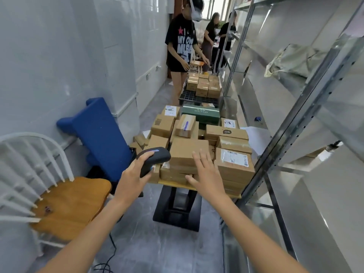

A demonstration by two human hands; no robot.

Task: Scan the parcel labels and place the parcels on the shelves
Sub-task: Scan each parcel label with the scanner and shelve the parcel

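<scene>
Several brown cardboard parcels are piled on a low table [177,186] in front of me. My left hand [132,177] grips a black handheld scanner [154,160] at the pile's near left corner, its head pointing over the boxes. My right hand [205,172] is spread open with straight fingers, hovering in front of a plain brown parcel [188,150] on the near side. To its right sits a parcel with a white label [234,163]. A green box [201,113] lies at the far end. Metal shelves [295,134] run along the right.
A white chair with a wooden seat [72,203] stands at my left, next to a blue padded piece [100,134] leaning on the wall. A person [182,46] stands ahead beside a second pallet of boxes [203,85]. A grey bag [291,62] lies on a shelf. A black cable [110,259] trails on the floor.
</scene>
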